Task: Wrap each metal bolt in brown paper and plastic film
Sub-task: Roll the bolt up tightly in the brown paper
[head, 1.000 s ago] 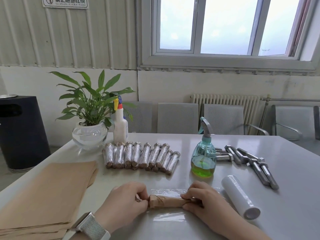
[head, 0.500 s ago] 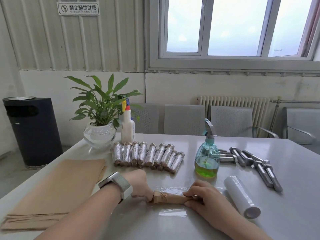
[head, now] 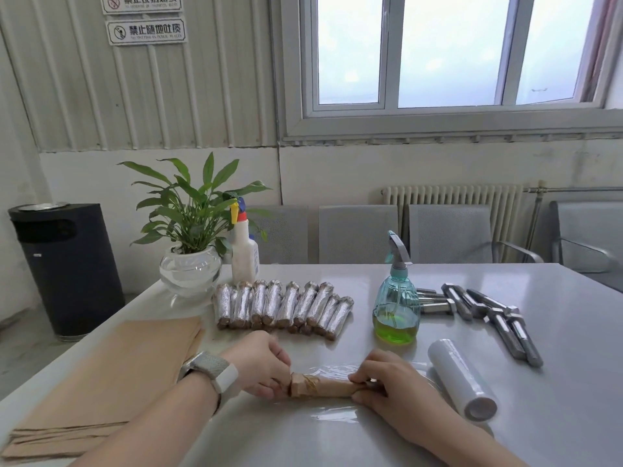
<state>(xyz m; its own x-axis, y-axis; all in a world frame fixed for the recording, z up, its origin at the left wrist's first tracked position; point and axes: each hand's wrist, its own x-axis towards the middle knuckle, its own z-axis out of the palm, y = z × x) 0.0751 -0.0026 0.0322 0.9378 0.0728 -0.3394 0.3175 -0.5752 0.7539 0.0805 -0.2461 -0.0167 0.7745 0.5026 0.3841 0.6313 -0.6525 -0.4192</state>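
Left hand [head: 261,369] and right hand [head: 387,382] each pinch an end of a brown-paper-wrapped metal bolt [head: 322,386] lying on clear plastic film [head: 332,417] on the desk [head: 556,416]; rolling it into the film likely comes next.

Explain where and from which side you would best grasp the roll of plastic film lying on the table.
Grip the roll of plastic film around its middle, coming from above. It lies flat on the table, a smooth cylinder, sides clear; the right hand is closest.

potted plant [head: 192,210], green spray bottle [head: 397,308], black bin [head: 67,267]
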